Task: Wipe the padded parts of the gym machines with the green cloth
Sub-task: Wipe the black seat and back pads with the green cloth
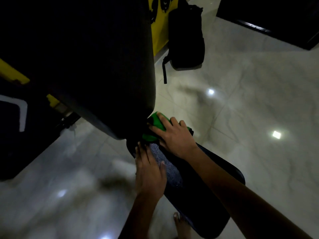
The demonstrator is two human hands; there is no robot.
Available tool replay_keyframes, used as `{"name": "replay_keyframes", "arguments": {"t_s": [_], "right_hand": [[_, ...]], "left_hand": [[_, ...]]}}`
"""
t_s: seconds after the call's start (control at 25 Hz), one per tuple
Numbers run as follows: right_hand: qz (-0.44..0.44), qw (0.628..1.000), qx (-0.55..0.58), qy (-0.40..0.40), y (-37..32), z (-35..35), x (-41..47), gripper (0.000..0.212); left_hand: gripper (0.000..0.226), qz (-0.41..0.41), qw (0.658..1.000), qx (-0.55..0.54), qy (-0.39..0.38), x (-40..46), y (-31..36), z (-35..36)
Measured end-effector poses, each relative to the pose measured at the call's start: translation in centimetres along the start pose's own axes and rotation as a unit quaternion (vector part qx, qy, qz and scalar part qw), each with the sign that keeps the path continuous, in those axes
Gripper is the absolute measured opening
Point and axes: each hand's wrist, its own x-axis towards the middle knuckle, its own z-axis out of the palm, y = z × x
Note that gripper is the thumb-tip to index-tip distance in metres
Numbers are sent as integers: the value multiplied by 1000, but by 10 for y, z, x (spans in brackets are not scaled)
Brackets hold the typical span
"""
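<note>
Dark room, view blurred. Black back pad (96,57) fills upper left, tilted, its lower end meeting the seat pad (198,195). Yellow frame piece (12,73) at far left. Left hand (149,173) lies flat on the seat pad's left edge, fingers straight, holding nothing. Green cloth (156,125) sits at the far end of the seat pad, right where the back pad meets it. Right hand (174,135) presses down on the cloth, fingers spread and only slightly bent. Black backpack (186,37) on the pale tiled floor (250,100), upper right. Bare foot (181,225) at bottom.
</note>
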Motion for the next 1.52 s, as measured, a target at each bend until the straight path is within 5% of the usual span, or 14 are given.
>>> {"name": "replay_keyframes", "arguments": {"t_s": [0.2,0.44,0.68,0.92,1.52], "right_hand": [[-2,999,-12,30,11,1,-35,78],[3,999,-28,20,-5,5,9,60],[-51,998,-12,47,23,1,-50,71],[-61,998,19,26,7,9,19,57],[-258,963,3,76,18,15,33,64]], "left_hand": [[76,15,999,-43,29,-3,-9,4],[81,18,996,-54,62,-9,-11,21],[75,-2,995,-44,89,-14,-5,28],[71,-41,992,-7,119,-15,8,37],[55,-109,967,6,228,-50,46,93]]}}
